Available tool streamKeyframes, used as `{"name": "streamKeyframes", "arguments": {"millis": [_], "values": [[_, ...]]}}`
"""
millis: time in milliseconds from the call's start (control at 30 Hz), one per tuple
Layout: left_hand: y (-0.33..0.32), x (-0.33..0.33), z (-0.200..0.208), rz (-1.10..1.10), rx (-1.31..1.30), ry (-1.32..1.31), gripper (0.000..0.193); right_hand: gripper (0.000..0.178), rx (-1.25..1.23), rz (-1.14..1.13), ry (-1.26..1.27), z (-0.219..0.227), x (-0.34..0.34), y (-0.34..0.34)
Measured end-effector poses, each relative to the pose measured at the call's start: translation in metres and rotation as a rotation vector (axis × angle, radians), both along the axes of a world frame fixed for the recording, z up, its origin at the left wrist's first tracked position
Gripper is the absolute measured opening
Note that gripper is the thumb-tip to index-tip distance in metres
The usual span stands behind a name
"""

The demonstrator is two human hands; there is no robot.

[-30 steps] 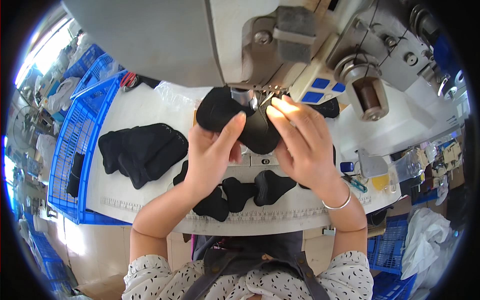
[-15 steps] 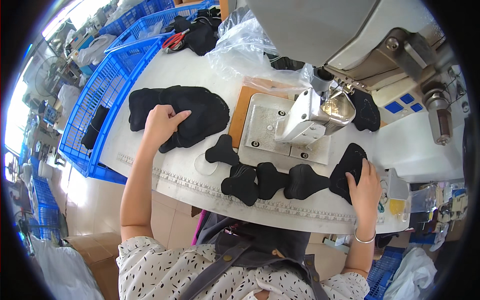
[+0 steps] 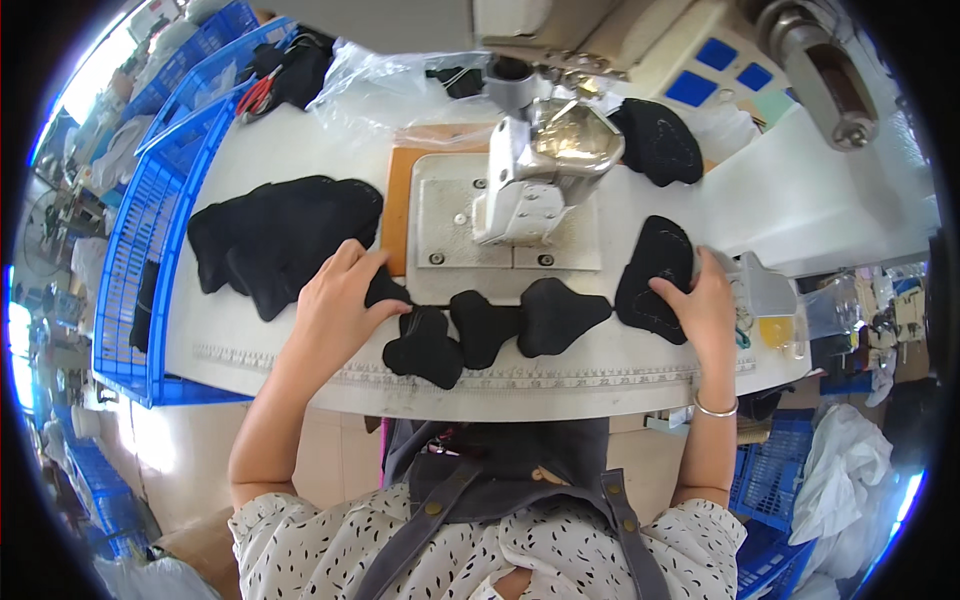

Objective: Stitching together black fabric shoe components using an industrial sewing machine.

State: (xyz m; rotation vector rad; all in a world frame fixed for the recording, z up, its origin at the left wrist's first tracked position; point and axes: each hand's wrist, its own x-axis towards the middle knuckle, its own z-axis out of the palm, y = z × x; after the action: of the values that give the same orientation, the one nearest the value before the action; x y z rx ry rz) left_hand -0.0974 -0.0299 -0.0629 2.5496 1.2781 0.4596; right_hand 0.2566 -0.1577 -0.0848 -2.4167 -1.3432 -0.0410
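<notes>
My left hand [image 3: 342, 303] is over the left end of a row of small black fabric pieces, thumb and forefinger around the small end piece [image 3: 386, 288], partly hidden by the hand. To its right lie a three-lobed black piece [image 3: 425, 347], another [image 3: 484, 328] and a wider one [image 3: 560, 317], linked edge to edge. My right hand [image 3: 706, 308] grips a larger black fabric piece [image 3: 653, 283] with pale stitch lines, thumb on top and fingers at its right edge. A pile of larger black fabric pieces [image 3: 285, 240] lies left of my left hand.
A sewing machine [image 3: 530, 185] rises from a metal plate mid-table. Behind it rests another stitched black piece [image 3: 660, 142]. Blue crates [image 3: 150, 240] line the left, near red-handled scissors [image 3: 258, 97] and clear plastic [image 3: 385, 85]. A ruler strip [image 3: 560, 382] runs along the front edge.
My left hand has left the black pile and moved right, onto the small end piece. My right hand stays at the larger stitched piece. The whole view has shifted.
</notes>
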Motion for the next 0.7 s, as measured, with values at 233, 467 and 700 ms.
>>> {"name": "streamKeyframes", "arguments": {"millis": [233,467,700], "values": [[-0.003,-0.007,-0.010,0.100,0.094,0.053,0.060,0.056,0.052,0.005,0.107,0.001,-0.003,-0.003],[-0.003,-0.011,-0.017,0.113,0.168,-0.141,0.052,0.064,0.271,0.102,-0.199,-0.009,-0.019,-0.008],[-0.003,-0.013,-0.024,0.189,0.041,-0.316,0.047,0.065,0.264,0.023,-0.338,-0.015,-0.017,-0.007]]}}
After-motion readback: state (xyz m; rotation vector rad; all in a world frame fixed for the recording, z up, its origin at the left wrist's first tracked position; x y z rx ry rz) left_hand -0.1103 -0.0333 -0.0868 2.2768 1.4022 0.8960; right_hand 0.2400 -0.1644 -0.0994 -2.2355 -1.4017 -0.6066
